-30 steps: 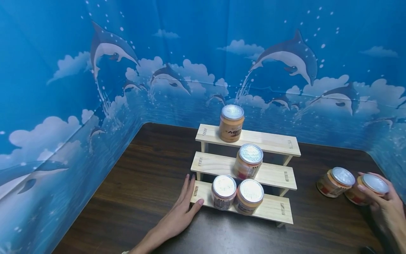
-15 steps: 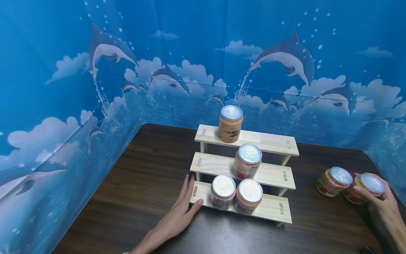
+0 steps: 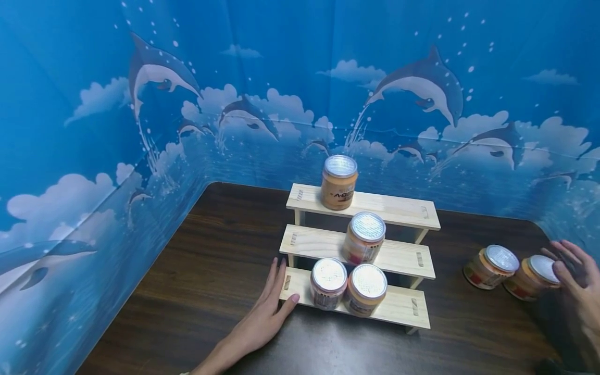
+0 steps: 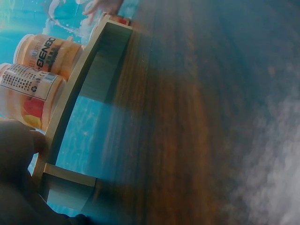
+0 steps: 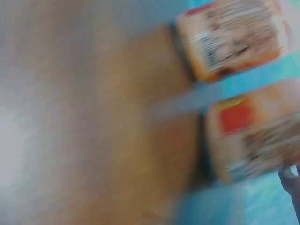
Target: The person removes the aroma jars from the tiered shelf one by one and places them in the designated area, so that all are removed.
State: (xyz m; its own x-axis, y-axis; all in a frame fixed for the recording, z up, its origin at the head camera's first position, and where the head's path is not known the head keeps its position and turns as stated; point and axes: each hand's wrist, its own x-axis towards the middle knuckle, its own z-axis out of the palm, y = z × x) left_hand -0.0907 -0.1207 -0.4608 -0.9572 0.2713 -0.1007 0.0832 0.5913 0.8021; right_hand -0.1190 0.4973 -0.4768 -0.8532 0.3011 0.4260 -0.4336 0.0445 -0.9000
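Observation:
A three-step wooden display shelf [image 3: 394,302] stands on the table. My left hand [image 3: 262,320] lies at the left end of its lowest step, fingers extended along the end and thumb at the front edge. Two jars with silver lids, a left one [image 3: 326,294] and a right one [image 3: 362,302], sit side by side on that step. One jar [image 3: 362,249] is on the middle step, another jar [image 3: 338,191] on the top. At far right, my right hand [image 3: 581,286] is spread just right of a jar [image 3: 522,284] on the table. A second jar [image 3: 483,272] stands immediately left of it.
The dark wood table [image 3: 201,271] reaches back to a blue dolphin-print curtain [image 3: 290,73], which also encloses the left and right sides. A small dark object [image 3: 548,366] lies at the lower right edge.
My right hand has let go of the rightmost jar and drawn back to the right, fingers spreading. The jar stays beside its neighbour. My left hand keeps its place at the shelf.

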